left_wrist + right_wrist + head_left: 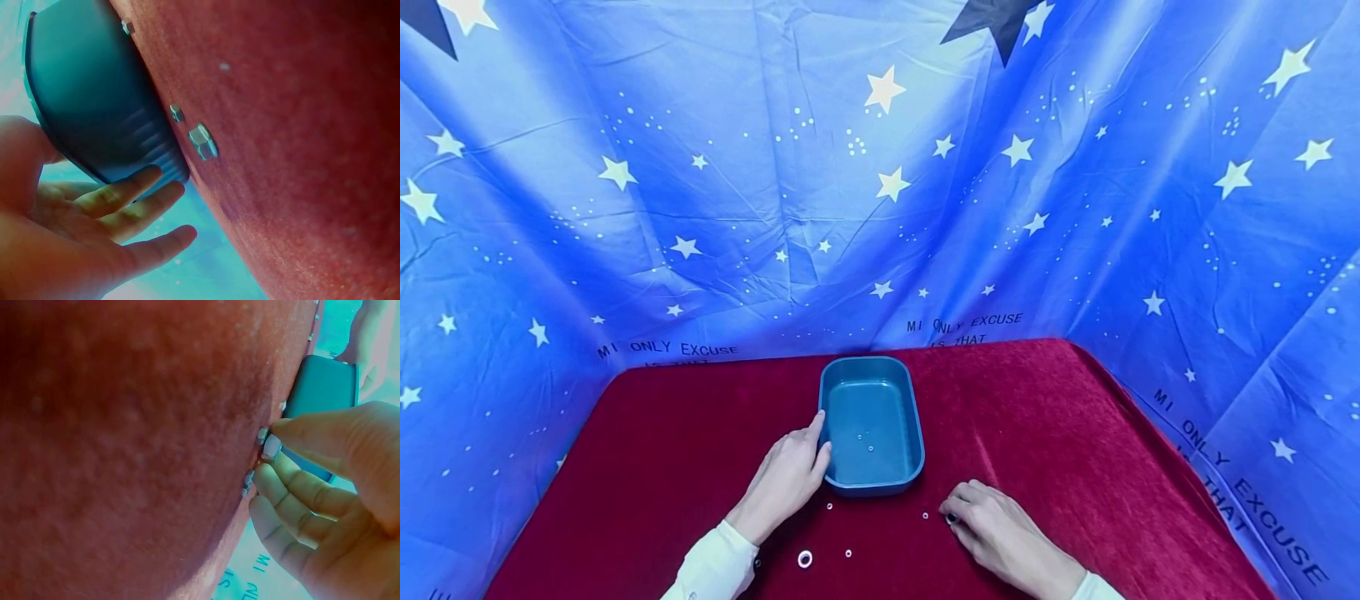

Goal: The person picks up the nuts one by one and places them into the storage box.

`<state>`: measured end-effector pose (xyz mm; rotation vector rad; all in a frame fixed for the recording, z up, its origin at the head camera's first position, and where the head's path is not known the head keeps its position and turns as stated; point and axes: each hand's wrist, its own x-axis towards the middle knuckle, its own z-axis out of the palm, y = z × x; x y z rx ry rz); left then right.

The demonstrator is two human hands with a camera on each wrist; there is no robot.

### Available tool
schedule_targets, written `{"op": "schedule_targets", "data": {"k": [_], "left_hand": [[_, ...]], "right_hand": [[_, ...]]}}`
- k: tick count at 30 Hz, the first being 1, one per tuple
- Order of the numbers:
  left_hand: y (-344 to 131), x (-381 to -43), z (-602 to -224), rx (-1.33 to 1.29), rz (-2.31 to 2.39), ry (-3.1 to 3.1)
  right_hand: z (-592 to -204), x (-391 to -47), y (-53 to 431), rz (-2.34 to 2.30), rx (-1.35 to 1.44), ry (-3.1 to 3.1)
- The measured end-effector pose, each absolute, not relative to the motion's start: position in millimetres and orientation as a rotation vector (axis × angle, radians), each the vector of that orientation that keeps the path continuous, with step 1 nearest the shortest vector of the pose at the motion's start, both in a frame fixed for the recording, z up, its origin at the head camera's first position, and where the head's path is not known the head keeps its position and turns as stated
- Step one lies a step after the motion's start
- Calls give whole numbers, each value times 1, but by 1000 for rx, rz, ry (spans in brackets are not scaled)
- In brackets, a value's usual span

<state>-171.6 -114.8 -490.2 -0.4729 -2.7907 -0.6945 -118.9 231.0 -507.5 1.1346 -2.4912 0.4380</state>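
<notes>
A blue rectangular box [871, 482] stands on the table with two small nuts [870, 448] on its floor. My left hand [786, 479] holds the box's left wall near the rim by thumb and index finger, while the other fingers reach out straight beside the outer wall in the left wrist view. Right of the box and nearer me, my right hand [1000, 533] pinches a metal nut [272, 447] between thumb and fingers, low over the cloth. A small nut [925, 516] lies just left of those fingertips.
Dark red velvet cloth [700, 433] covers the table. On it lie a larger hex nut [805, 559] and small nuts [848, 553] in front of the box, one close by my left sleeve [718, 562]. A blue star-patterned curtain [790, 208] hangs behind and along both sides.
</notes>
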Motion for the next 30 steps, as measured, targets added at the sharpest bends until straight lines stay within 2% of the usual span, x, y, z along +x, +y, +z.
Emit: {"op": "schedule_targets", "data": {"k": [30], "left_hand": [[-114,-172,-490,-464,-738,-2815]], "right_hand": [[-461,-168,221,370,1092,-2384]]}}
